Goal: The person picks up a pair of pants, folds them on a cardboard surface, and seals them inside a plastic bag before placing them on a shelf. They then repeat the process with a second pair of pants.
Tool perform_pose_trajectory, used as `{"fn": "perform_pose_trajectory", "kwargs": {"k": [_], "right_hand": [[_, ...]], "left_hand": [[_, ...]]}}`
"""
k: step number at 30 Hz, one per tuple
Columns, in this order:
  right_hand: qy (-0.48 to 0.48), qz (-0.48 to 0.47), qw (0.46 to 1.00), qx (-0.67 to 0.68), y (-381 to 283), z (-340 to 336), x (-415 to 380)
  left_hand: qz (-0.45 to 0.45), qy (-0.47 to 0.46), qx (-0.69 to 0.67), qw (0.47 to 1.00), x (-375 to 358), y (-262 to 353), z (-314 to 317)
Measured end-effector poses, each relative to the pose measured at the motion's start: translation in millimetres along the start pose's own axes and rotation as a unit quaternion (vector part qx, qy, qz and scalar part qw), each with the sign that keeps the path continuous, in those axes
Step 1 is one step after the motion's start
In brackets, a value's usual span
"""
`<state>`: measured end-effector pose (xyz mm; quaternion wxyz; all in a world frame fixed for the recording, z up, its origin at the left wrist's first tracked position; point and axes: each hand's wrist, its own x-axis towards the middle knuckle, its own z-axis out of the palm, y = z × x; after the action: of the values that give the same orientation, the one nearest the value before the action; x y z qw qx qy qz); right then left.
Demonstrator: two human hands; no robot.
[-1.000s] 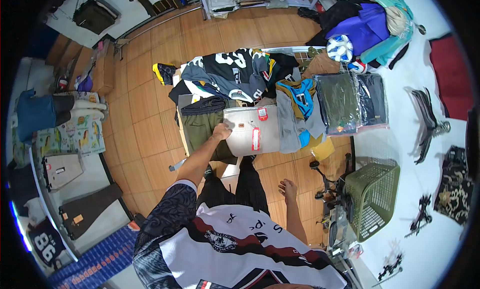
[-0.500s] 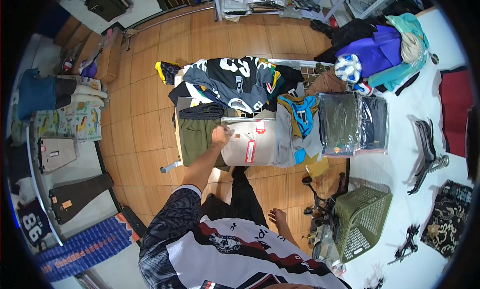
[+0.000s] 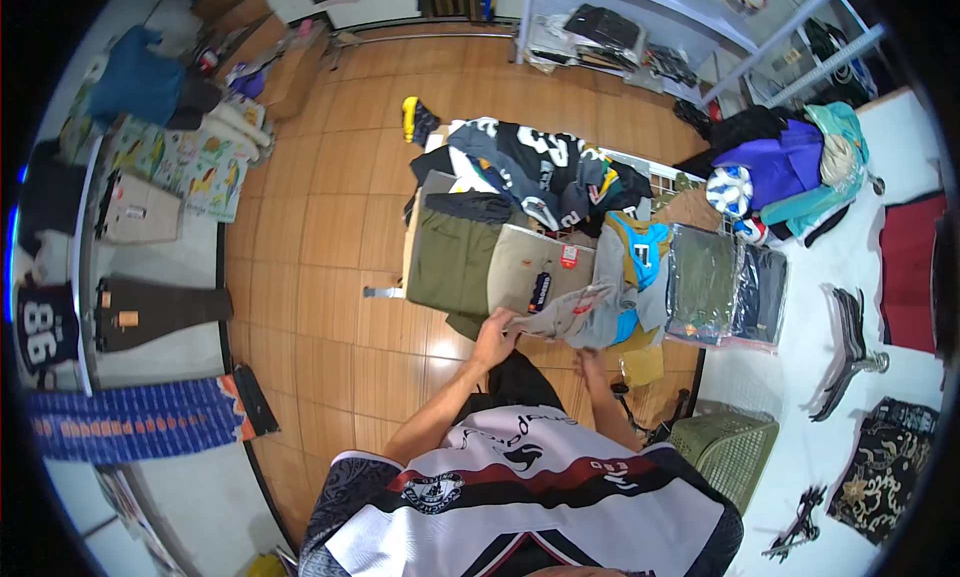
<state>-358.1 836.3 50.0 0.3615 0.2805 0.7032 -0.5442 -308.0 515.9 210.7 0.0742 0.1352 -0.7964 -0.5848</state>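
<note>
A pair of folded beige trousers (image 3: 515, 262) lies on the table, with a red tag and a dark tag on top. My left hand (image 3: 495, 339) is closed on their near edge, which is lifted and partly folded back. My right hand (image 3: 590, 364) is at the near right side, by the lifted edge and a grey garment (image 3: 608, 277); its fingertips are hard to make out. Olive green trousers (image 3: 450, 262) lie to the left, touching the beige pair. A brown and blue garment (image 3: 640, 242) lies to the right.
Dark and white jerseys (image 3: 535, 167) are heaped at the table's far side. Plastic-wrapped clothes (image 3: 705, 282) lie at the right, near a ball (image 3: 730, 191). A green basket (image 3: 725, 452) stands right of me. Trousers (image 3: 160, 315) are displayed at left.
My left hand has moved from the trousers' far left side to their near edge, lifting it. My right hand has come up from beside my body to the table's front. The view has shifted.
</note>
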Motion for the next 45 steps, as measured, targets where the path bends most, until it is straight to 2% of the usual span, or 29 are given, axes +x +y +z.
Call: {"fn": "perform_pose_trajectory", "kwargs": {"k": [2, 4, 5, 7, 9, 10, 13, 17, 19, 20, 23, 24, 27, 30, 34, 35, 37, 38, 39, 40, 41, 42, 43, 45], "right_hand": [[0.158, -0.144, 0.961, -0.174, 34, -9, 82], [0.152, -0.217, 0.940, -0.214, -15, -1, 43], [0.051, -0.177, 0.970, -0.159, -42, 3, 18], [-0.154, -0.081, 0.983, -0.054, -99, 29, -46], [-0.291, -0.051, 0.953, -0.061, -105, 69, -61], [-0.358, -0.031, 0.931, -0.067, -105, 89, -71], [-0.447, -0.020, 0.885, -0.128, -94, 163, -123], [-0.577, -0.001, 0.789, -0.212, -43, 259, -216], [-0.639, 0.042, 0.727, -0.249, -9, 298, -274], [-0.632, 0.080, 0.724, -0.265, 28, 321, -270], [-0.693, 0.171, 0.618, -0.329, 113, 383, -291], [-0.689, 0.167, 0.625, -0.326, 146, 400, -295], [-0.718, 0.171, 0.565, -0.368, 192, 426, -359], [-0.719, 0.124, 0.550, -0.406, 220, 449, -415], [-0.701, 0.002, 0.559, -0.443, 244, 487, -485], [-0.711, -0.042, 0.546, -0.440, 254, 499, -500], [-0.727, -0.131, 0.522, -0.426, 265, 520, -538], [-0.753, -0.125, 0.497, -0.413, 285, 547, -538], [-0.762, -0.151, 0.490, -0.395, 287, 553, -574], [-0.781, -0.216, 0.444, -0.383, 294, 567, -603], [-0.795, -0.277, 0.396, -0.366, 301, 580, -633], [-0.832, -0.270, 0.372, -0.310, 300, 579, -681], [-0.817, -0.318, 0.365, -0.313, 298, 575, -725], [-0.830, -0.363, 0.320, -0.276, 313, 585, -789]], "left_hand": [[-0.024, -0.010, -0.048, 0.999, -40, 38, -16], [0.045, 0.014, -0.023, 0.999, -75, 57, -36], [0.080, 0.027, -0.008, 0.996, -94, 65, -46], [0.042, 0.035, 0.003, 0.998, -136, 82, -72], [0.012, 0.063, 0.001, 0.998, -183, 103, -97], [0.064, 0.090, 0.060, 0.992, -205, 123, -114], [0.068, 0.145, 0.067, 0.985, -282, 143, -137], [0.033, 0.225, 0.121, 0.966, -396, 177, -154], [0.002, 0.261, 0.141, 0.955, -451, 193, -158], [-0.001, 0.290, 0.139, 0.947, -476, 201, -158], [-0.026, 0.370, 0.174, 0.912, -548, 212, -161], [-0.047, 0.395, 0.175, 0.901, -571, 219, -162], [-0.104, 0.498, 0.176, 0.843, -636, 227, -159], [-0.138, 0.612, 0.190, 0.755, -696, 220, -152], [-0.196, 0.744, 0.155, 0.620, -768, 215, -137], [-0.203, 0.773, 0.136, 0.586, -782, 211, -133], [-0.159, 0.825, 0.116, 0.529, -807, 216, -134], [-0.180, 0.838, 0.141, 0.495, -820, 222, -134], [-0.199, 0.849, 0.168, 0.460, -834, 227, -136], [-0.211, 0.866, 0.171, 0.419, -849, 225, -136], [-0.203, 0.891, 0.141, 0.381, -860, 223, -138], [-0.200, 0.901, 0.155, 0.354, -872, 225, -140], [-0.196, 0.909, 0.171, 0.326, -884, 228, -142], [-0.155, 0.926, 0.175, 0.296, -905, 233, -146]]}}
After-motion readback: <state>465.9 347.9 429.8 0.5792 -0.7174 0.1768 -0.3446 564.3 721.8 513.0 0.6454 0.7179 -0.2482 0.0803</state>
